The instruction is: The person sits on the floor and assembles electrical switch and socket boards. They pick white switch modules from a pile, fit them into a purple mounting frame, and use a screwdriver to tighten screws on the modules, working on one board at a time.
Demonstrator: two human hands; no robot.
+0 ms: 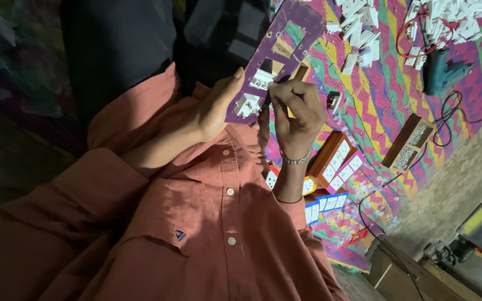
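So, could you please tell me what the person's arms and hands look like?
Both hands are bare, with no gloves. The left hand comes out of a salmon-red shirt sleeve pushed up the forearm. The right hand has a silver bracelet at the wrist.

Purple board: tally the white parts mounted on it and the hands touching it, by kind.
White plastic switch or socket modules on the flat purple cut-out board: 2
Hands on board: 2, left hand, right hand
Total: 4
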